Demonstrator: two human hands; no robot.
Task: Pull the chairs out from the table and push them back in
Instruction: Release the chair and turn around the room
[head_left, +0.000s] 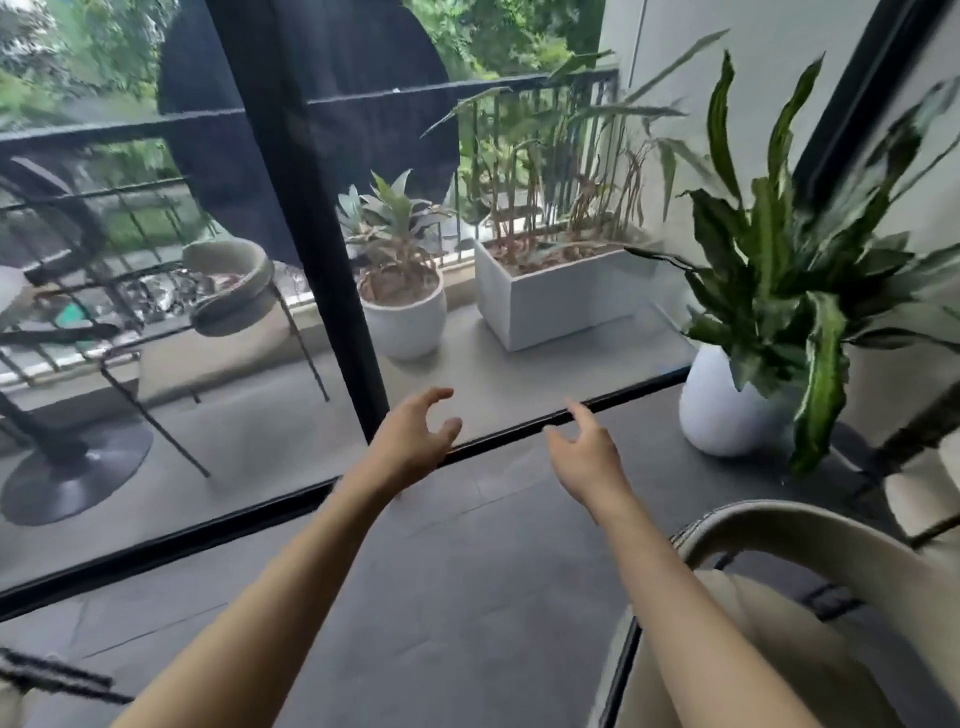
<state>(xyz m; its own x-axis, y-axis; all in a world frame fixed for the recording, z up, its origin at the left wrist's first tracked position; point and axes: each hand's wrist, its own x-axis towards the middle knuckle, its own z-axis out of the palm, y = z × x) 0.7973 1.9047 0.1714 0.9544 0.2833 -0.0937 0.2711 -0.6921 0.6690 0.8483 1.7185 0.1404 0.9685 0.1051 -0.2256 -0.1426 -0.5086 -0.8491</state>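
Two bare forearms reach forward from the bottom of the view over a dark grey tiled floor (457, 613). Left hand (410, 441) and right hand (584, 457) both hang in the air with fingers spread and loosely curled, each grip wide and holding nothing. Close at the lower right is a beige chair (810, 597), its curved backrest arching just beside the right forearm without touching it. Behind the hands runs the black bottom frame of a glass door (208, 530), with a black upright post (317, 218) rising just past the left hand. Beyond the glass, on the balcony, a second chair (228, 291) with thin black legs stands near a round pedestal base (78, 478) at far left; the counter it carries is hard to make out through the blur. A round white pot (405, 322) and a white rectangular planter (550, 301) hold plants by the railing. Indoors, a leafy plant in a white vase (722, 415) stands to the right of the hands.
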